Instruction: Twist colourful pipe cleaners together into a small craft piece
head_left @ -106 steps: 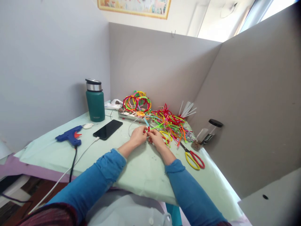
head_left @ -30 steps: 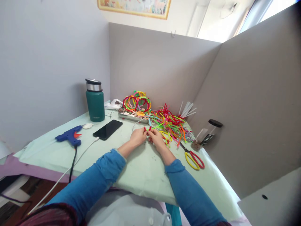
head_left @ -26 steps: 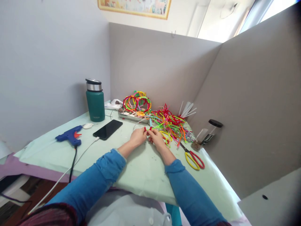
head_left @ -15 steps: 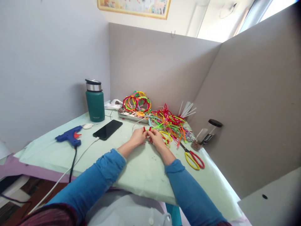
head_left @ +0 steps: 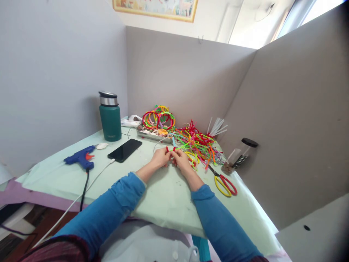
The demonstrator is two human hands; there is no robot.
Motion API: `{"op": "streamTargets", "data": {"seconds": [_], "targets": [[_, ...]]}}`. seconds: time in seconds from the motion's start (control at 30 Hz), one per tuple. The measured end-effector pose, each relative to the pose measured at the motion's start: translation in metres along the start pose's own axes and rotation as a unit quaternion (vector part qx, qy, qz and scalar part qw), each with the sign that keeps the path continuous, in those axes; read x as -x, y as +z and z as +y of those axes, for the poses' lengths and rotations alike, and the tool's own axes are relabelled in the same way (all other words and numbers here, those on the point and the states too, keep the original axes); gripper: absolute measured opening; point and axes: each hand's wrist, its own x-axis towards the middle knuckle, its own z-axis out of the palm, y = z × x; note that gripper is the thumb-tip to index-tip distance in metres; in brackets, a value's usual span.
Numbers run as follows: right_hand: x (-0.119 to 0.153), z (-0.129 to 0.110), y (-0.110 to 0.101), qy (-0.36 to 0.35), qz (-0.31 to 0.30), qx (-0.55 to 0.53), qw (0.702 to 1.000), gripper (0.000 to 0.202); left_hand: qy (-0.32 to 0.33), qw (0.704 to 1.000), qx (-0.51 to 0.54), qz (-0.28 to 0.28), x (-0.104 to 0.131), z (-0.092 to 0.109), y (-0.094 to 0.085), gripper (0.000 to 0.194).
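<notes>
My left hand (head_left: 160,158) and my right hand (head_left: 181,161) meet above the middle of the table, their fingertips pinched close together. Between them is a small red and green fuzzy stem piece (head_left: 173,149), gripped by both hands; its exact shape is partly hidden by the fingers. Just behind and to the right lies a tangled pile of coloured fuzzy stems (head_left: 201,143). Several fuzzy rings (head_left: 159,118) rest on a metal tray (head_left: 155,137) behind my hands. Scissors (head_left: 225,184) with one yellow and one red handle lie right of my right hand.
On the left are a green bottle (head_left: 110,122), a black phone (head_left: 125,150) with a white cable, and a blue glue gun (head_left: 81,157). White sticks (head_left: 217,127) and a clear jar (head_left: 245,151) stand at the right. Grey panels (head_left: 188,72) enclose the table.
</notes>
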Motion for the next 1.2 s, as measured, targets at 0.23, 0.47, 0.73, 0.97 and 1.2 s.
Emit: {"op": "streamTargets", "data": {"seconds": [0.23, 0.47, 0.73, 0.97, 1.2], "targets": [[0.0007, -0.0028, 0.0005, 0.015, 0.005, 0.002, 1.000, 0.027, 0.000, 1.000, -0.023, -0.002, -0.0014, -0.0007, 0.0010, 0.036], [0.0003, -0.0029, 0.0002, 0.022, 0.006, 0.003, 1.000, 0.026, 0.000, 1.000, -0.028, -0.003, -0.0014, -0.0013, 0.0010, 0.037], [-0.0001, -0.0019, 0.0001, 0.022, 0.007, 0.005, 1.000, 0.024, 0.002, 1.000, -0.027, -0.004, 0.0003, -0.0003, 0.0010, 0.037], [0.0001, -0.0018, -0.0002, 0.021, 0.003, 0.013, 1.000, 0.025, 0.002, 0.999, -0.043, -0.007, 0.0007, 0.0007, 0.0004, 0.038], [0.0012, -0.0035, 0.0008, 0.023, 0.004, 0.019, 1.000, 0.022, -0.001, 0.999, -0.048, -0.013, 0.0008, 0.0007, 0.0003, 0.036]]}}
